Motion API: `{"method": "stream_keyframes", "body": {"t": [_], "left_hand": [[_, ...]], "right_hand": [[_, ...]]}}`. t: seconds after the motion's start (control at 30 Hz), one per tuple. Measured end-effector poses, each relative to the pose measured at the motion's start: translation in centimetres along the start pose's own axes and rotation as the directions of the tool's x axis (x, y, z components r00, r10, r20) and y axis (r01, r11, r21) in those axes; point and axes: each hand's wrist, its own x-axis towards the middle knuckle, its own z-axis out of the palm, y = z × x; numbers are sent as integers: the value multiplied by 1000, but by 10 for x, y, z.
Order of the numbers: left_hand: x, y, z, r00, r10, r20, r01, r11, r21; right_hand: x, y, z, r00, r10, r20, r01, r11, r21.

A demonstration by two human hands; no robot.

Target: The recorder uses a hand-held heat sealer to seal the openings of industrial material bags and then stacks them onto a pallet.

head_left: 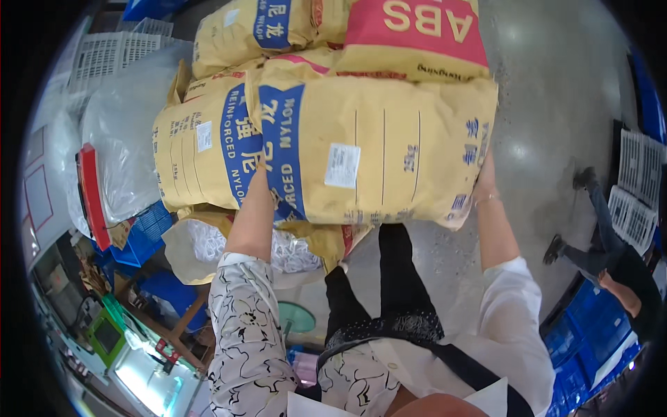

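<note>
A large tan paper sack [389, 146] with a blue band and a white label lies across the front of a stack of sacks. At its left end, my left hand [261, 172] reaches into the gap beside a second tan sack [191, 149] with a similar blue band; the fingers are mostly hidden there. My right hand [488, 182] grips the near right end of the large sack, its fingertips out of sight behind the paper. Both arms stretch forward, one on each side of the sack.
Behind lie a red-and-tan sack [417, 42] and another tan sack [240, 35]. Below the stack, an open bag [198, 250] holds clear plastic pieces. At left are plastic-wrapped goods [128, 132] and a blue crate [142, 236]. A person [611, 257] is near blue bins [590, 326] at right.
</note>
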Motion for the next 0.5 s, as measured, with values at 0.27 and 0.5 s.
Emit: {"method": "stream_keyframes", "body": {"t": [0.27, 0.5], "left_hand": [[44, 23, -20, 996, 77, 52, -77, 997, 10], [-8, 88, 32, 976, 146, 161, -158, 985, 66]], "right_hand": [[43, 0, 8, 998, -68, -1, 68, 998, 7], [45, -35, -3, 989, 82, -121, -88, 995, -43]]}}
